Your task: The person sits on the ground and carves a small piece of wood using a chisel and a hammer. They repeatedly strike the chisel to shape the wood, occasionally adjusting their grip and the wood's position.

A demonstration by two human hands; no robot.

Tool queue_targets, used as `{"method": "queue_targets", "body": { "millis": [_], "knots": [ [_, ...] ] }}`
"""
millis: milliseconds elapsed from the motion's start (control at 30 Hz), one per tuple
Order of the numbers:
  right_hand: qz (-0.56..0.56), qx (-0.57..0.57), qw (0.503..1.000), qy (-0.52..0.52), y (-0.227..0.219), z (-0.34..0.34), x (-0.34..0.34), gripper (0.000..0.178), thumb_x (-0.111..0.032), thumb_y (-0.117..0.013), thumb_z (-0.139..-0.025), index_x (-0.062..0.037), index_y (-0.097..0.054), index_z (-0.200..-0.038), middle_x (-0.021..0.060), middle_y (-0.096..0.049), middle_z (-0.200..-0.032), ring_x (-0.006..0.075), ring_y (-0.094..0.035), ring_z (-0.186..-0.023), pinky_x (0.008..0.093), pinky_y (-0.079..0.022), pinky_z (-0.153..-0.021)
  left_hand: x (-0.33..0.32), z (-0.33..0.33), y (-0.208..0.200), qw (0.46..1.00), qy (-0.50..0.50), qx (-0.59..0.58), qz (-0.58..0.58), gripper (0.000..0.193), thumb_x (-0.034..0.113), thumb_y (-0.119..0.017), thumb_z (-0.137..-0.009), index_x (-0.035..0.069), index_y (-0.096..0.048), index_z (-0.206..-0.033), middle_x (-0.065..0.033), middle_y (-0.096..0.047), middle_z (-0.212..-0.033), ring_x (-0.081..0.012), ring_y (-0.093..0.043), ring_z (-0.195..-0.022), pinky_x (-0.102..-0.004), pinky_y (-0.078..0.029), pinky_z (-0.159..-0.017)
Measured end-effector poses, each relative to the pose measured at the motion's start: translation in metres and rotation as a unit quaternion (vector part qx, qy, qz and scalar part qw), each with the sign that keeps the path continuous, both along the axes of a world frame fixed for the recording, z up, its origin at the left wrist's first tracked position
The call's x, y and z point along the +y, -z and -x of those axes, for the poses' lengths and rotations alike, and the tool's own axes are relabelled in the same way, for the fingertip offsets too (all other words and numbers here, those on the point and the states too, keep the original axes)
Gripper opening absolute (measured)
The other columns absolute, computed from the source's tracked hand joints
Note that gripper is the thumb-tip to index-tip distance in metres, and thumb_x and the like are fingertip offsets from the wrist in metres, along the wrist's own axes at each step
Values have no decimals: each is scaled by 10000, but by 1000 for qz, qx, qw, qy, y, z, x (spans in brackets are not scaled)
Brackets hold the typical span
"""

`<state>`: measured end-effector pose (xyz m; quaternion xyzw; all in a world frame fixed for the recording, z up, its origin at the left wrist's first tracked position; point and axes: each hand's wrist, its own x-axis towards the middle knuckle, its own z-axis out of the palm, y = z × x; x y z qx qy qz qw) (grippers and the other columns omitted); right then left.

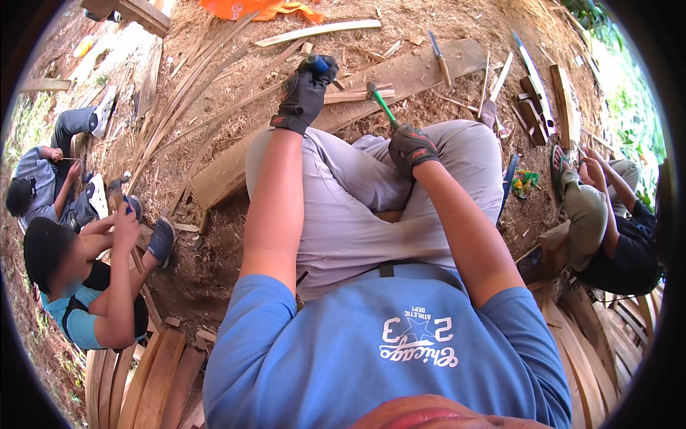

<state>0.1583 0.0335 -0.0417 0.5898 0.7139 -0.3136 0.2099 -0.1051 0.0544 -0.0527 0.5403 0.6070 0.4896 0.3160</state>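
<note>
My left hand (304,96), in a dark work glove, is closed around a blue-handled chisel (319,64). Much of that tool is hidden by the fingers; a short dark end shows to the right of the glove. A hammer (384,107) with a green handle is gripped by my right hand (413,148), also gloved. Its head points away from me, over a narrow wood strip (361,95). That strip lies on a long wooden plank (421,68) in front of my crossed legs. Whether the chisel touches the wood, I cannot tell.
A knife (439,57) lies across the plank's far end. To the right are a long saw-like blade (534,79) and a brown wooden block (529,114). Shavings and strips cover the ground. Two people (93,286) sit at left, another (614,222) at right.
</note>
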Motion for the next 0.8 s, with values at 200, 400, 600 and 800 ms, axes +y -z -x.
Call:
{"method": "queue_targets", "body": {
  "millis": [200, 400, 600, 800],
  "knots": [
    [-10, 28, 998, 61, 17, 0, 1, 417, -218, -538, -927, 24, -626, -1255, 312, -701, -1200, 469, -685, -1152, 515, -557, -965, 11, -5, 10, 998, 33, 59, -6, 173, 212, -677, -1030, 94, -712, -1152, -68, -765, -1072, -208, -734, -981, -373, -574, -877],
    [-23, 4, 999, -37, 33, -11, 0, 425, -230, -518, -950, 37, -605, -1268, 315, -677, -1265, 469, -667, -1193, 524, -548, -983, 13, -10, 15, 981, 57, 183, -17, 155, 178, -659, -1035, 82, -701, -1150, -82, -761, -1087, -214, -729, -993, -383, -575, -895],
    [5, 16, 1000, -9, 17, -7, 2, 425, -231, -520, -958, 43, -598, -1273, 300, -680, -1272, 463, -665, -1203, 529, -547, -983, 17, -11, 30, 995, 27, 91, -36, 136, 214, -683, -1009, 97, -746, -1041, -77, -791, -1044, -268, -736, -973, -402, -498, -981],
    [-2, 26, 998, 54, 18, -3, 0, 407, -229, -505, -974, 43, -620, -1254, 283, -695, -1260, 449, -670, -1205, 517, -546, -995, 19, -10, 25, 990, 58, 128, -8, 194, 268, -677, -1015, 121, -764, -1107, -67, -797, -1063, -253, -737, -997, -395, -475, -993]
  ]
}}
